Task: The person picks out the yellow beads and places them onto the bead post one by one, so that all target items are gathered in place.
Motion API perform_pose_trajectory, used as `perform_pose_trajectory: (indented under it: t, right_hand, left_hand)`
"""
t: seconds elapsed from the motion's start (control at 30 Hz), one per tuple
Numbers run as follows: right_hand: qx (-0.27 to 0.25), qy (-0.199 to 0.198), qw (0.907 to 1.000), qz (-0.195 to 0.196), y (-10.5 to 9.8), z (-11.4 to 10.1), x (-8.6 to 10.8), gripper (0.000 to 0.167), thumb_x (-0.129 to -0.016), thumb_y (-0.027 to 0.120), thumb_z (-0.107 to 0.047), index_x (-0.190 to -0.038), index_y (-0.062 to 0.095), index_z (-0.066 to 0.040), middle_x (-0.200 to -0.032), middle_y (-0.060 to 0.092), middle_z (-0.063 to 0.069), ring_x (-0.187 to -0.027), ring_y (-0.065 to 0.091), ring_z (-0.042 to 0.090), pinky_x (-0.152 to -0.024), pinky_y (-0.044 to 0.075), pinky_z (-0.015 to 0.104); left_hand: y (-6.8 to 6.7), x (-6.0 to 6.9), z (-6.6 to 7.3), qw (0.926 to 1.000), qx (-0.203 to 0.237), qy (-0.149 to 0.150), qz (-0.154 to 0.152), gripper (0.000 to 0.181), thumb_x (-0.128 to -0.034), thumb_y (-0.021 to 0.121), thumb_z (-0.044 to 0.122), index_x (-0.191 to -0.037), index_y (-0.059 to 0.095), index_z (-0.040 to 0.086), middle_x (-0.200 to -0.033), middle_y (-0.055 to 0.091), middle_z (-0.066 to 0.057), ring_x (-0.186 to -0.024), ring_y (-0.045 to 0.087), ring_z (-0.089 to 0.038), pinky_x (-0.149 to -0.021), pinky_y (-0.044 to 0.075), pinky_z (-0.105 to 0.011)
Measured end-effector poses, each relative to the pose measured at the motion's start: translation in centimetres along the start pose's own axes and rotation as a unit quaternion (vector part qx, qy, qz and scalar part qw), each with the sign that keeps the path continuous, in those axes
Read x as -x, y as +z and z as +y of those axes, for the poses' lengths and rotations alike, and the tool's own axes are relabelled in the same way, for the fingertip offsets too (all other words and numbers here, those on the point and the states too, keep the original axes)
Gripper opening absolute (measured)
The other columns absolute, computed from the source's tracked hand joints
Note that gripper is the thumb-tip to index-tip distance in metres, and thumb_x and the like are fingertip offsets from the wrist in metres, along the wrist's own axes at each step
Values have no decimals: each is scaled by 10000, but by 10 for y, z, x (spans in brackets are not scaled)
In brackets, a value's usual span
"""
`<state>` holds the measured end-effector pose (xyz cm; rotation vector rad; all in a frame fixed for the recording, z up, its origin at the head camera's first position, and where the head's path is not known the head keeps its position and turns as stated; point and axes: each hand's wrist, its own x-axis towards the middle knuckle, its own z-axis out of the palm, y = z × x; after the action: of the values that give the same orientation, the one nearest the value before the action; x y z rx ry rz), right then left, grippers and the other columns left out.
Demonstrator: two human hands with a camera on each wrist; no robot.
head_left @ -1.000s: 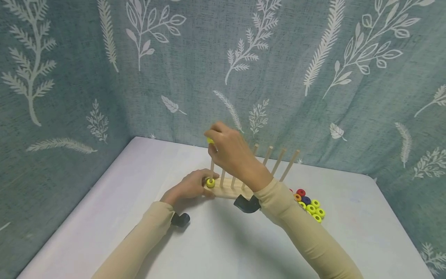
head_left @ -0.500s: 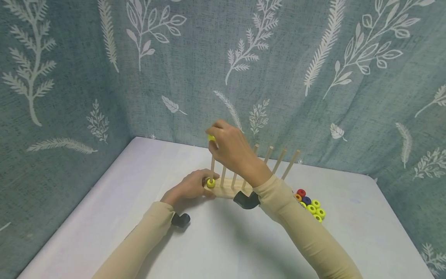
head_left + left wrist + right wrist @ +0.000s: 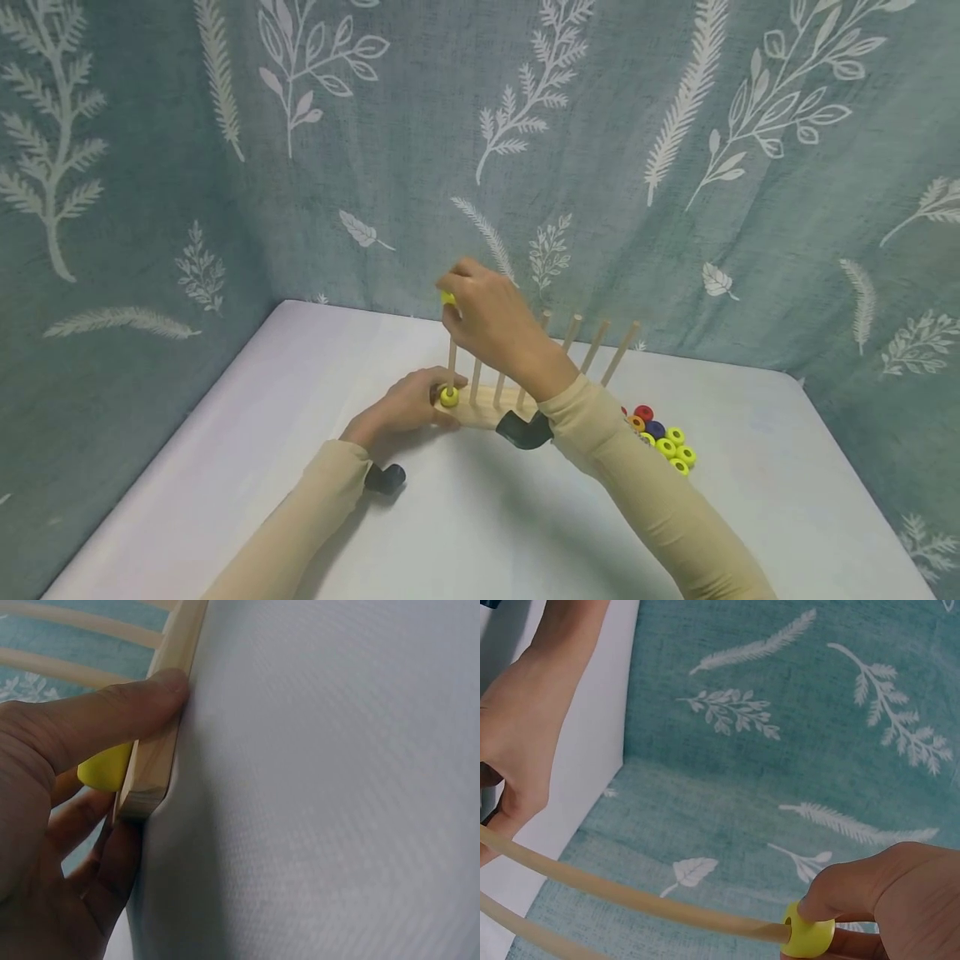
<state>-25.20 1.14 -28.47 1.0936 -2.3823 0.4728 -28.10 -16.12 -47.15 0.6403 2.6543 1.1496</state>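
Observation:
My right hand (image 3: 495, 321) pinches a yellow bead (image 3: 811, 937) between thumb and fingers at the top of the leftmost wooden peg (image 3: 645, 901). In the right wrist view the peg's tip meets the bead's hole; how far in it sits I cannot tell. Another yellow bead (image 3: 449, 397) lies at the bottom of that same peg. My left hand (image 3: 408, 402) grips the left end of the wooden base (image 3: 480, 413), thumb (image 3: 142, 709) on its near edge and fingers behind. Several upright pegs stand in a row along the base, partly hidden by the right hand and forearm.
Right of the base lies a cluster of loose beads: several yellow ones (image 3: 666, 448), a red one (image 3: 643, 412), a dark blue one (image 3: 656, 429) and an orange one (image 3: 636, 424). My right sleeve partly covers them. A patterned curtain (image 3: 405, 192) hangs behind the white table (image 3: 465, 525).
The right hand stays at the top of the leftmost peg with the yellow bead, having risen slightly. The left hand keeps its grip on the base. The head view has shifted a little.

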Motion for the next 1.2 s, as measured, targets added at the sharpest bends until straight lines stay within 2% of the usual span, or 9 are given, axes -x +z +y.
perform_pose_trajectory:
  t: [0.33, 0.47, 0.67, 0.83, 1.2]
  right_hand:
    - [113, 95, 9999, -87, 1, 3, -1, 237, -868, 654, 33, -1093, 726, 17, -1022, 664, 104, -786, 638, 187, -634, 503, 247]
    - [55, 184, 9994, -273, -3, 2, -1, 229, -875, 650, 23, -1092, 726, 17, -1022, 665, 108, -793, 634, 194, -657, 509, 255]
    - [-81, 263, 9986, -449, -2, 4, 2, 188, -867, 657, 21, -1032, 737, -17, -928, 633, 82, -725, 555, 174, -638, 467, 269]
    - [-32, 262, 9990, -367, -2, 7, 4, 200, -864, 667, -2, -1049, 741, -18, -943, 647, 76, -727, 557, 169, -653, 473, 280]
    - [-18, 75, 10000, -6, -11, 5, 8, 223, -858, 680, -22, -1074, 732, -4, -1019, 673, 96, -798, 625, 197, -681, 508, 287]
  left_hand:
    - [0, -1, 1, 9999, 98, 59, 19, 674, -704, 912, 194, -1319, 640, 154, -1346, 615, -13, -1305, 495, -317, -1079, 361, -561]
    - [0, -1, -1, 9999, 113, 49, 20, 675, -705, 913, 201, -1321, 640, 167, -1344, 615, 2, -1299, 500, -295, -1083, 362, -541]
    - [1, -1, -1, 9999, 115, 111, 16, 672, -704, 912, 184, -1320, 643, 160, -1324, 624, -3, -1271, 520, -282, -1070, 381, -519]
    - [1, -3, 0, 9999, 53, 158, -20, 672, -705, 910, 192, -1320, 642, 154, -1327, 623, -6, -1278, 517, -290, -1070, 380, -524]
    - [1, -2, 0, 10000, -37, 33, -29, 683, -709, 908, 200, -1333, 632, 181, -1360, 597, -44, -1294, 497, -315, -1071, 366, -555]
